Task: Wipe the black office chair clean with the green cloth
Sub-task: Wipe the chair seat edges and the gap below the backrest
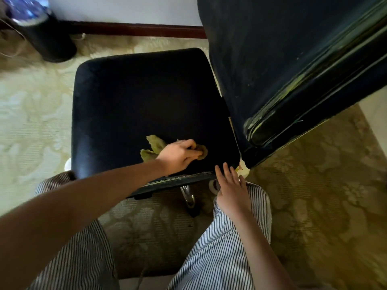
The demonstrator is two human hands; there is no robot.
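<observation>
The black office chair's seat (142, 105) fills the middle of the view, its tall backrest (282, 65) rising at the right. My left hand (178, 155) grips the crumpled green cloth (155, 146) against the seat near its front right corner, fingers curled over the cloth. My right hand (230, 185) lies with straight fingers touching the seat's front right edge, holding nothing. Part of the cloth is hidden under my left hand.
A black cylindrical bin (48, 38) stands at the back left by the wall's dark skirting board (136, 30). Patterned beige carpet (31, 111) surrounds the chair. A chrome chair leg with a castor (188, 197) shows below the seat, between my striped trouser legs.
</observation>
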